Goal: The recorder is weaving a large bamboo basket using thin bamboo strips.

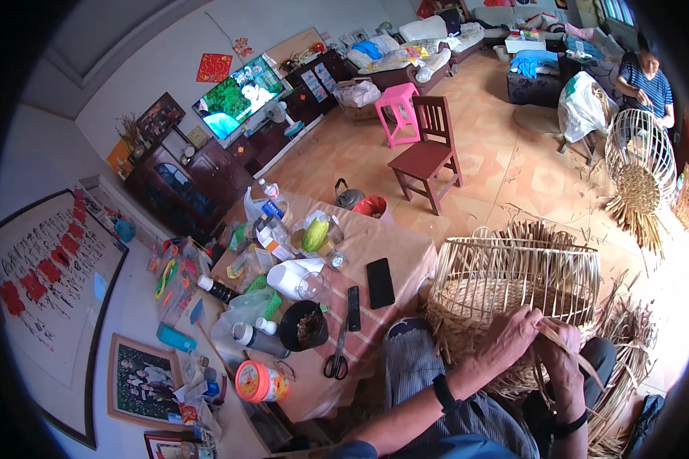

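Inspecting wicker basket [471, 307]: located just ahead of seated person's knees, R of the tabletop [417, 279], lower part partly hidden by hands/forearms. Hands close together at near side of basket. Right hand [563, 353] curled on a flat splint [590, 373], free end trailing out to R; left hand [515, 333] bunched just beside it, fingertips by splint's upper end, can't tell if closed on it or on basket edge

Handling (est.): basket light for its bulk, springy; bare uprights prob. bend or snap if squeezed, so best hold = dense woven lower wall, w/ 2nd hold on top hoop. Splint looks thin, bendy lengthwise, stiffer across; likely dry, low slip, could split if kinked; pinch flat faces nr. the weave

Materials: pale straw-coloured plant fibre, matte, rough. Upper wall open, approx. parallel uprights under round hoop; lower wall tight, ridged weave. Loose straw heap [628, 336] at R, tangled, frayed ends. Tabletop cover: smooth, pinkish-brown, striped; scissors [335, 366] on it, dark looped handles
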